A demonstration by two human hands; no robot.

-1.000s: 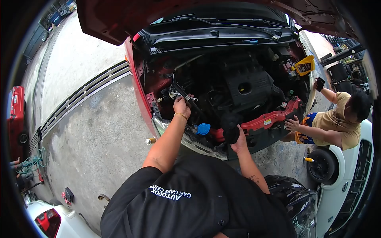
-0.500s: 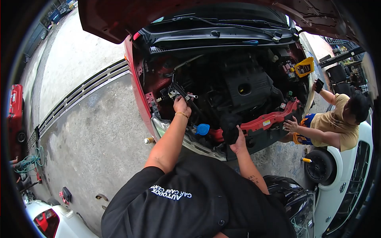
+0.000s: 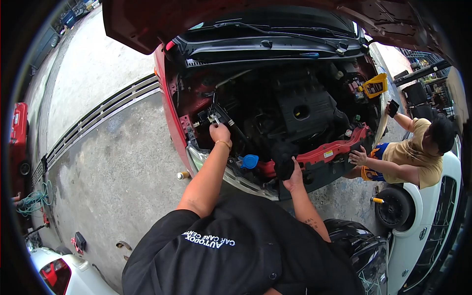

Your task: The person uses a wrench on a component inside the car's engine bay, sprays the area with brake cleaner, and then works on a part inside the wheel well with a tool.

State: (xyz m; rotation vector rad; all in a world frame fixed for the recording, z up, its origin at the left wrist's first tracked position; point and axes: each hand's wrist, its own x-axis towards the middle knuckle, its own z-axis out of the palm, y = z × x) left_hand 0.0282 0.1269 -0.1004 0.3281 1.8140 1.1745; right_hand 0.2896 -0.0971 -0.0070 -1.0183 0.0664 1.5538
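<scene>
My left hand [image 3: 220,132], with a band at its wrist, is closed around a slim silver hand tool [image 3: 218,121] at the left side of the engine bay. The tool's far end meets dark parts and a small metal bracket there; its exact kind is too small to tell. Near the front of the bay, my right hand [image 3: 294,178] grips a lumpy black object [image 3: 283,160], whose kind I cannot make out. A blue-capped filler [image 3: 250,161] lies between my hands. Behind them is the black engine cover [image 3: 309,110].
The red hood [image 3: 147,24] is raised overhead. A red crossmember [image 3: 327,155] spans the front. A yellow oil bottle [image 3: 375,86] stands at the right of the bay. Another person [image 3: 408,152] leans at the right, one hand on the car's front, the other holding something dark.
My left hand has shifted slightly left and turned. The silver tool, which pointed right before, now points up from my fingers. My right hand and the black object stay nearly in place.
</scene>
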